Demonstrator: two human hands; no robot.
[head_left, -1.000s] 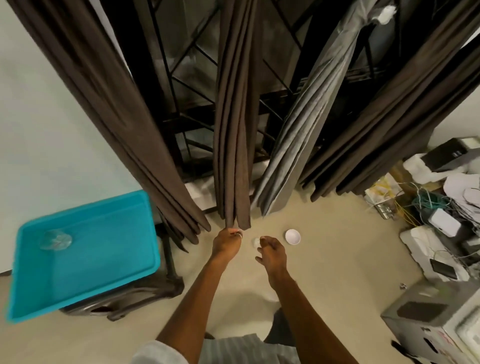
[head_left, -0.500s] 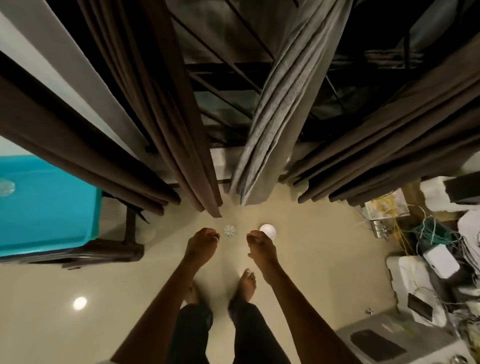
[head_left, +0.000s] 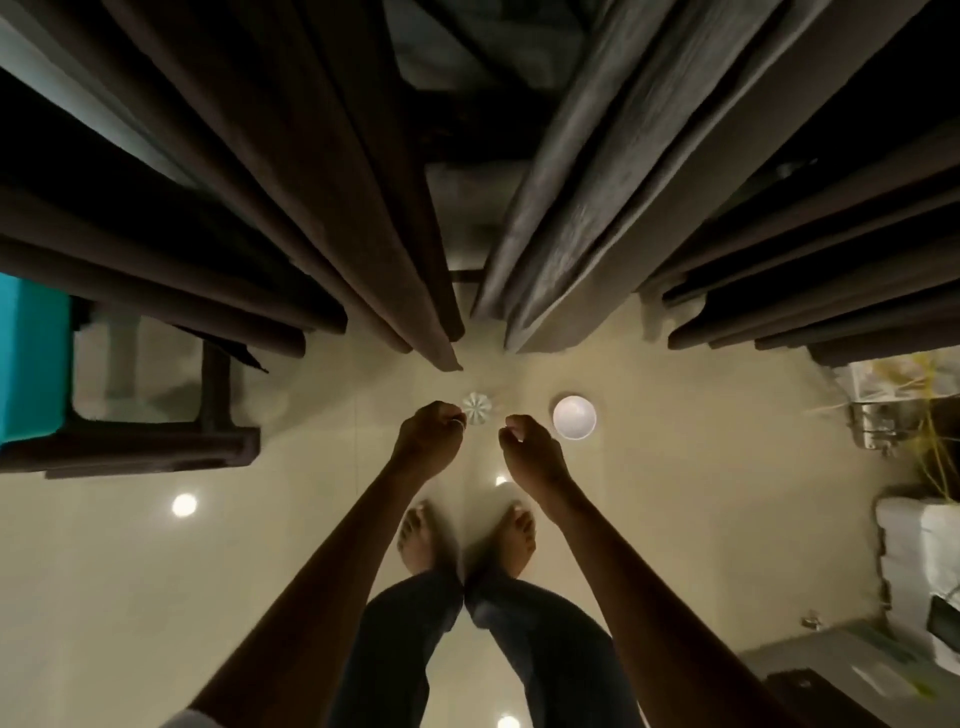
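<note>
A person stands barefoot on the pale tiled floor (head_left: 260, 571) before a window hung with drapes, both arms stretched forward and down. The left hand (head_left: 431, 441), a ring on one finger, and the right hand (head_left: 530, 449) are each curled into a loose fist, thumbs drawn in against the fingertips, with nothing to be seen in either. The brown curtain (head_left: 363, 234) hangs in deep folds just beyond the left hand, its lower corner close to the knuckles but apart from them. The grey curtain (head_left: 571, 208) falls beside it, past the right hand. Between the two fists shows a small ribbed white disc (head_left: 476, 408), apparently on the tiles, and a white bowl (head_left: 574, 417) sits just to the right of it.

The brown curtain looks thick and limp, likely weighty along its full drop yet soft enough to bunch in a fist. It should not slip or tear easily. The best hold seems to be the bottom hem at the outermost fold, pinched between thumb and fingers. A teal tub (head_left: 31, 358) rests on a dark stand (head_left: 156, 447) at the left edge of the room
</note>
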